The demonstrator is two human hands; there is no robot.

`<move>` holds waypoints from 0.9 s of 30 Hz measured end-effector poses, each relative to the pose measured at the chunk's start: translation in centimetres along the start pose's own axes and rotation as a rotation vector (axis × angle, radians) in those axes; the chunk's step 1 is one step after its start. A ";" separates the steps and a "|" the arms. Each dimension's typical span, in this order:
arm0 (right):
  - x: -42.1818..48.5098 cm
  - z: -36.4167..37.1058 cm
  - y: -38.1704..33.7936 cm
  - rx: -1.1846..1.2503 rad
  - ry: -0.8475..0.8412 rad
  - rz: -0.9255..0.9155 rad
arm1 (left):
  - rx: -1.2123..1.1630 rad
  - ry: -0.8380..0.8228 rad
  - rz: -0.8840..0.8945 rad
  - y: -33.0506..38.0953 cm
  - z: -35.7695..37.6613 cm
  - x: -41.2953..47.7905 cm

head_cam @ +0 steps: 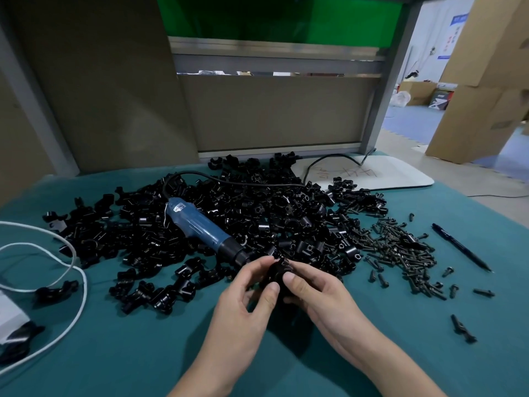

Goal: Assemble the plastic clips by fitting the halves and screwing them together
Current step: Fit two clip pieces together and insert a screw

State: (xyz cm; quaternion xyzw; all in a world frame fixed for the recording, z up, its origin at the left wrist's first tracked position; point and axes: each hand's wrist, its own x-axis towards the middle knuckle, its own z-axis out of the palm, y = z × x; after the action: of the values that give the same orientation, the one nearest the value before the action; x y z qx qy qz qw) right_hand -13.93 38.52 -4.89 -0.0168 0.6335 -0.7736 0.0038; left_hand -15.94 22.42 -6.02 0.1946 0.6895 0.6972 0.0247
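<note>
Left hand (243, 302) and right hand (320, 296) are bare, nails short, forearms bare.

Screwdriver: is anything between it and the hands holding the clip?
Nothing visible does. The blue screwdriver lies uncovered atop the pile of clip halves, its nose just beyond the fingertips of the left hand. The left hand and right hand both grip the clip, so one must let go first.

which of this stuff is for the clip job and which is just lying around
For the job: clip piece gripped by left hand and right hand, pile of clip halves, heap of screws, blue electric screwdriver.
Lying about: pen, white cord, white board, cardboard boxes.
</note>
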 end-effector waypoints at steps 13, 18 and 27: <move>0.2 -0.2 -0.3 0.035 0.022 -0.036 | 0.022 -0.039 0.021 0.0 -0.1 -0.1; 0.0 -0.4 -0.6 0.045 0.034 -0.020 | 0.045 -0.002 0.019 0.3 0.0 -0.1; -0.2 -0.4 -1.1 0.058 0.042 0.026 | 0.089 -0.032 0.001 0.0 -0.1 0.0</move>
State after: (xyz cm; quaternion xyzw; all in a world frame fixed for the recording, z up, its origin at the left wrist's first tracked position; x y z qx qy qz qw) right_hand -13.74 39.17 -3.90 0.0079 0.6109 -0.7917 0.0011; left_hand -15.93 22.32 -6.04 0.2069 0.7191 0.6628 0.0266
